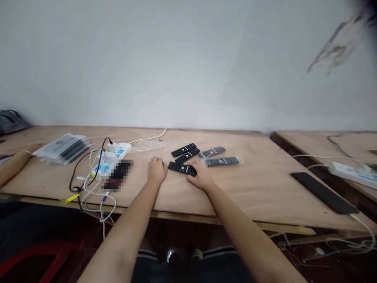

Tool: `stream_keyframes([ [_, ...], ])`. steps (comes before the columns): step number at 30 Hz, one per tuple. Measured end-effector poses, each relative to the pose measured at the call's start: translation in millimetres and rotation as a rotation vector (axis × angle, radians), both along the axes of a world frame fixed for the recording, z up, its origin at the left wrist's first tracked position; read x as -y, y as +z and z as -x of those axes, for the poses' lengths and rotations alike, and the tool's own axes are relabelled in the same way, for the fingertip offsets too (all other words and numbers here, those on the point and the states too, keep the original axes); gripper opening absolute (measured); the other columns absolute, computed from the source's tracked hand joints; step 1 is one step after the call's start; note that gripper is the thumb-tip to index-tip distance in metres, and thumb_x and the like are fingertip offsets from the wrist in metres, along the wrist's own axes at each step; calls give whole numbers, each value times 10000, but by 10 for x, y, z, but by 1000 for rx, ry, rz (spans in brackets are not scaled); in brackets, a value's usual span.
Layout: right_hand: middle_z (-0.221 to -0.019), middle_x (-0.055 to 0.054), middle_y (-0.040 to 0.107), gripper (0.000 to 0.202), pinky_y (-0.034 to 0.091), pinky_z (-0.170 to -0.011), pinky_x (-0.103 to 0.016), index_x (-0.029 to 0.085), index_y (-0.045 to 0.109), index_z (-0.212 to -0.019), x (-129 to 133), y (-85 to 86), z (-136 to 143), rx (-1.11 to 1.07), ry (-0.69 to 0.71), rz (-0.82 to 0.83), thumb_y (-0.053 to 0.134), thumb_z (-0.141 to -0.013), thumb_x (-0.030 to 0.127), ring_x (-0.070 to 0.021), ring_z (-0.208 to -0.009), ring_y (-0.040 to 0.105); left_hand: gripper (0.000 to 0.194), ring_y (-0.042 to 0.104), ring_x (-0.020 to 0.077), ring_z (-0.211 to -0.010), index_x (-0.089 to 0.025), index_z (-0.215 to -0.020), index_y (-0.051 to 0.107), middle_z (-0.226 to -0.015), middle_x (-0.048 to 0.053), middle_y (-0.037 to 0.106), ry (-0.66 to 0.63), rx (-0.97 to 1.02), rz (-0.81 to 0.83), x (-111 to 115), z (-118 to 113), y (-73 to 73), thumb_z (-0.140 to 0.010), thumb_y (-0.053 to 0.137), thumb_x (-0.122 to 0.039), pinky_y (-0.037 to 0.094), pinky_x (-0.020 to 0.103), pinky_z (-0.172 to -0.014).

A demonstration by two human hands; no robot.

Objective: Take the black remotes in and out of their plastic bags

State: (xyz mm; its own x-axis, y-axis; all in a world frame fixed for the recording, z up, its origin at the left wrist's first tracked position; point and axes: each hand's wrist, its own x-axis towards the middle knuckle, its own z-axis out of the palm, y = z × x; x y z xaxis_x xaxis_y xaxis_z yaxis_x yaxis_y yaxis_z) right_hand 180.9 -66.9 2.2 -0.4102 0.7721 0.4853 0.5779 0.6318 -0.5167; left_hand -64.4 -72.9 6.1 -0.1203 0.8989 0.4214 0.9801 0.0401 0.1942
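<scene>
My right hand (202, 175) is closed on the right end of a black remote control (180, 168), which lies at a slant on the wooden table (244, 192). Left of that remote, my left hand (157, 169) rests on the tabletop, its fingers curled into a loose fist with nothing showing in it. Just behind the held remote are two more black remotes, one (183, 150) behind the other (187, 155). To their right, two remotes (212, 151) (222, 161) lie in clear plastic sleeves.
On the left are a white power strip (119, 151), tangled cables (85, 184), a blurred-out dark object (118, 177) and stacked plastic-wrapped packets (63, 147). Another person's arm (14, 167) reaches in there. A black phone (324, 192) lies at the right. Crumpled clear plastic (149, 146) sits behind my left hand.
</scene>
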Motion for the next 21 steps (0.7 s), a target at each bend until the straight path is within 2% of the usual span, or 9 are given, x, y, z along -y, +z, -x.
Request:
stream_keyframes([
  [4,-1114,-92,657,460,509,-1012,-469,214,695,-1178,-11,-15,-17,-59,24,-12,664,-724,151,-294,-1106,620,173,607,296,-1031,-168,-931,663,-1001,142,641,-68,11,-17,42,16,-20,-986,509,-224,466,413,-896],
  [9,-1110,-85,644,487,500,-1033,-484,224,696,-1191,8,-42,-38,-122,54,-8,649,-717,119,-286,-1107,613,197,645,272,-992,-196,-936,648,-945,119,686,-217,101,-74,174,3,-105,-1007,464,-185,502,408,-945],
  [15,-1108,-84,643,498,503,-1041,-476,217,700,-1203,51,-64,-46,-150,40,26,640,-721,107,-277,-1096,623,187,654,282,-1111,-206,-1032,656,-1032,120,711,-287,226,-175,338,-28,-165,-981,480,-167,509,440,-1043],
  [21,-1130,-80,649,521,493,-1070,-484,228,694,-1222,85,-93,-44,-195,8,37,649,-717,106,-277,-1107,626,181,681,262,-1013,-218,-1006,655,-983,94,708,-332,294,-185,409,-44,-125,-948,497,-152,548,412,-958],
])
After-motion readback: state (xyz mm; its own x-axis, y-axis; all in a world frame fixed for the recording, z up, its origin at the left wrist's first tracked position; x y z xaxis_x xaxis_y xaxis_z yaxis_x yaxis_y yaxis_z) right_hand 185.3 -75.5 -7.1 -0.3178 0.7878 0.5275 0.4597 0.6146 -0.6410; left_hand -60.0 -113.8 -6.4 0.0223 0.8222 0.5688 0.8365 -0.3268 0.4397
